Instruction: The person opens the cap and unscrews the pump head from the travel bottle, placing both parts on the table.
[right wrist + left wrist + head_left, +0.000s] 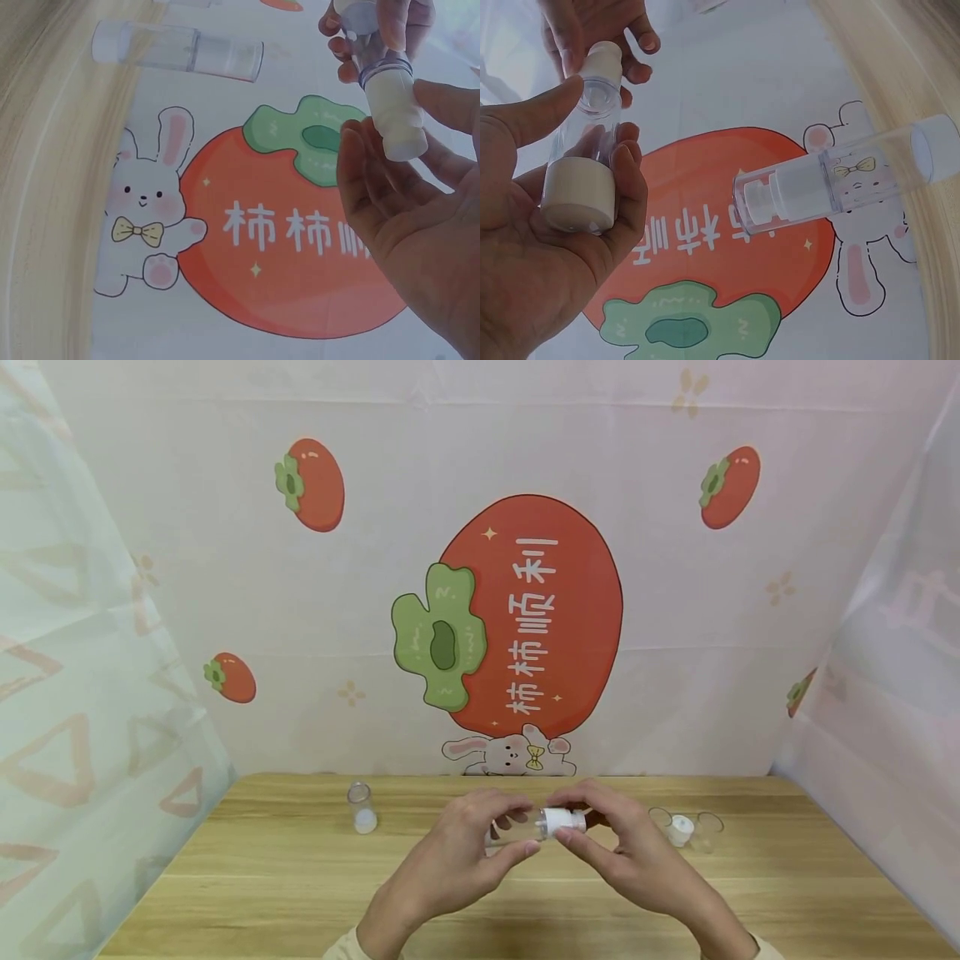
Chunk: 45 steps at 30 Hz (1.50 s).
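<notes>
A clear airless pump bottle (517, 832) with a white pump head (557, 821) is held lying sideways above the table, between the two hands. My left hand (468, 835) grips its transparent body, and the white base (579, 191) shows inside that grip in the left wrist view. At the other end my right hand (626, 847) pinches the white collar between thumb and fingers, with the nozzle tip (405, 144) pointing toward its palm. No clear overcap covers this pump head.
A second pump bottle (802, 191), its clear overcap on, stands at the table's back left. On the right are a white pump piece (681, 831) and clear round-rimmed parts (708, 828). The wooden table (300, 893) meets a printed cloth (360, 568) behind.
</notes>
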Motion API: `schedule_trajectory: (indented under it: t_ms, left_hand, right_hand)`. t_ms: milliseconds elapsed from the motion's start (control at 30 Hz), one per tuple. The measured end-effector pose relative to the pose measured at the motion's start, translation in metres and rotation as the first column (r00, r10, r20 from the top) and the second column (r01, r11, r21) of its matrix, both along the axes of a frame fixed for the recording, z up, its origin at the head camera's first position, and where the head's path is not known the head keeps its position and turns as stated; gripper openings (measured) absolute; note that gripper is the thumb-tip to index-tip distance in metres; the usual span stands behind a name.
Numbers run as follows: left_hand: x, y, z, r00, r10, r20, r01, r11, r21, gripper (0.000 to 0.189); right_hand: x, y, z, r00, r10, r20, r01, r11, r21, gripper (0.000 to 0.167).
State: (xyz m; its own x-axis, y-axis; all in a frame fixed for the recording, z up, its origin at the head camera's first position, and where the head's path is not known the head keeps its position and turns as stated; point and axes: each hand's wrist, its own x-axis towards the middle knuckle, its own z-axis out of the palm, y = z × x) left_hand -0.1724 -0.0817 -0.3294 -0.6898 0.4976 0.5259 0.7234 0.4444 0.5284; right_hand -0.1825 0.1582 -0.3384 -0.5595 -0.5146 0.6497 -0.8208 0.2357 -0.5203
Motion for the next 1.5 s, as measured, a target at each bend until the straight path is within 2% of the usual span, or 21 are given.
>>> schedule_trajectory:
  t_ms: [167, 400, 467, 733, 967, 1333, 1500]
  left_hand:
    - [0.001, -0.001, 0.0013, 1.0, 0.002, -0.006, -0.002, 1.0, 0.007, 0.029]
    - [0.0015, -0.0016, 0.0029, 1.0, 0.0, -0.029, 0.0, 1.0, 0.02, 0.031]
    - [0.0015, -0.0015, 0.0029, 1.0, 0.0, -0.031, 0.001, 1.0, 0.021, 0.031]
    - [0.0013, -0.0013, 0.0021, 0.999, -0.001, -0.038, 0.001, 1.0, 0.013, 0.031]
    - [0.001, -0.0016, 0.0018, 0.999, -0.009, -0.043, 0.009, 1.0, 0.0, 0.031]
    - [0.0008, -0.0016, 0.0003, 0.998, -0.02, -0.061, 0.02, 1.0, -0.003, 0.031]
    - [0.0005, -0.0013, 0.0007, 0.997, -0.018, -0.071, 0.018, 1.0, -0.007, 0.031]
  right_hand:
    - [-0.0011, 0.0016, -0.0002, 1.0, 0.023, 0.021, -0.024, 0.999, 0.027, 0.036]
    - [0.0023, 0.002, 0.0032, 0.985, 0.023, 0.17, -0.031, 0.999, 0.042, 0.029]
    - [0.0026, 0.002, 0.0031, 0.983, 0.032, 0.182, -0.039, 0.999, 0.036, 0.03]
    - [0.0031, 0.0022, 0.0024, 0.987, 0.09, 0.136, -0.089, 0.996, -0.016, 0.031]
    - [0.0039, 0.0004, 0.003, 0.978, 0.075, 0.196, -0.069, 0.997, -0.039, 0.025]
    - [0.0021, -0.0015, 0.0025, 0.991, 0.113, 0.077, -0.106, 0.99, -0.092, 0.031]
    - [0.0018, -0.0008, 0.0016, 0.992, 0.093, 0.088, -0.086, 0.994, -0.072, 0.031]
